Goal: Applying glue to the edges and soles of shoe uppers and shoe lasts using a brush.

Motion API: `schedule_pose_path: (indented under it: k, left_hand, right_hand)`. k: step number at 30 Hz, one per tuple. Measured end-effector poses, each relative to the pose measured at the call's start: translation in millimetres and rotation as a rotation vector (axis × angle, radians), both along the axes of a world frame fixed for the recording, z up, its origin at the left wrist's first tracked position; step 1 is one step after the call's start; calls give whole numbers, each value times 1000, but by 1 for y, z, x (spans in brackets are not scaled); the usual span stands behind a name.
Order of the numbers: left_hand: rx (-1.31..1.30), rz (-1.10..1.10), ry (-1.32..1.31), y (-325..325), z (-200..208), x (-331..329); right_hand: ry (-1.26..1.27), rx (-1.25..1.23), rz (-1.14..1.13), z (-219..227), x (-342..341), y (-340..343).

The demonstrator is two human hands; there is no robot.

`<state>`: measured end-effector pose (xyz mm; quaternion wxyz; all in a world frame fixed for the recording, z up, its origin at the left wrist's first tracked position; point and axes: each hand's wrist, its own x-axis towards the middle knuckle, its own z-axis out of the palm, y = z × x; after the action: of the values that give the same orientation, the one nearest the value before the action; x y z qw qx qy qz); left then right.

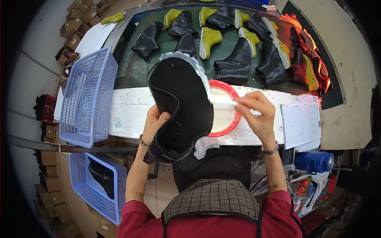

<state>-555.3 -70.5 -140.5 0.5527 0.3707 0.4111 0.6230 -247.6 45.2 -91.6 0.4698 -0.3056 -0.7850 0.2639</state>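
My left hand [152,123] grips a black leather boot upper [190,103] by its side and holds it tilted above the white work surface. Its fingers are partly hidden behind the leather. A whitish coating, perhaps glue, runs along the far and right edge of the upper. Between the thumb and fingers of my right hand [260,113] is a slim white brush [224,101], its tip against that right edge. Under the brush stands a red-rimmed bowl [237,119] of cream-white liquid, partly covered by the upper.
Beyond lies a green conveyor belt [131,67] with several black boots [238,63] and yellow-green lasts [209,39]. Orange glowing heat [313,43] shows at its right. Blue baskets [89,99] stand left; a notebook [297,123] and blue flask [313,162] are right.
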Motion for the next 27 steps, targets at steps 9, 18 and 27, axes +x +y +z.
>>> schedule_pose_path:
  k: [9, 18, 27]
  left_hand:
    - [190, 48, 112, 13, 16, 6]
    - [467, 332, 244, 28, 36, 1]
    - [638, 498, 519, 34, 53, -2]
  right_hand:
    - [80, -37, -2, 11, -10, 5]
    - [69, -171, 119, 0, -8, -24]
    - [2, -6, 113, 10, -12, -22]
